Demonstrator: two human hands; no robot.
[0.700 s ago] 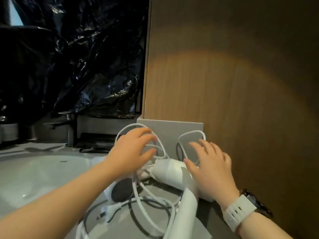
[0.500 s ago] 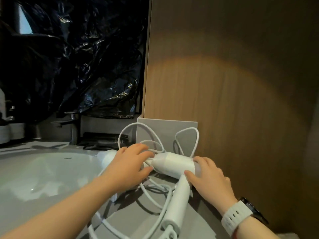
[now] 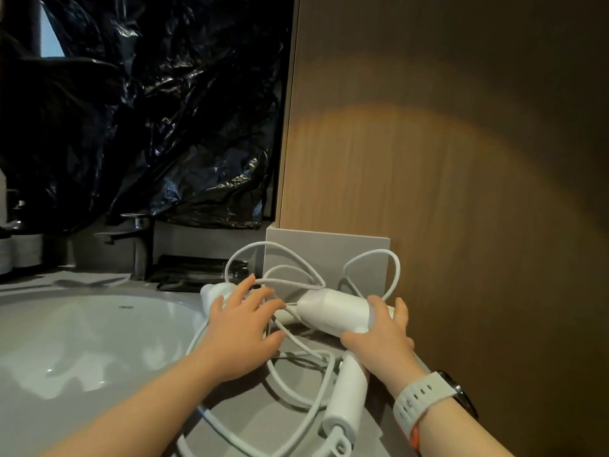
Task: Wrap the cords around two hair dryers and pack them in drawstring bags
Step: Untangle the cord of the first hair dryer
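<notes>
Hair dryer (image 3: 333, 311), right hand (image 3: 384, 339) now gripping — barrel

Hiding most of the far hair dryer (image 3: 213, 291) under the left hand (image 3: 242, 328), leaving only a white end showing. Covering the rear end of the near hair dryer (image 3: 333, 311) with the right hand (image 3: 384, 338). Running off the bottom edge with the tangled cords (image 3: 375, 251), plugs not being traceable. Cutting both forearms there. Fading the bottles (image 3: 19, 252) at the left edge into dim, clipped shapes.
</notes>
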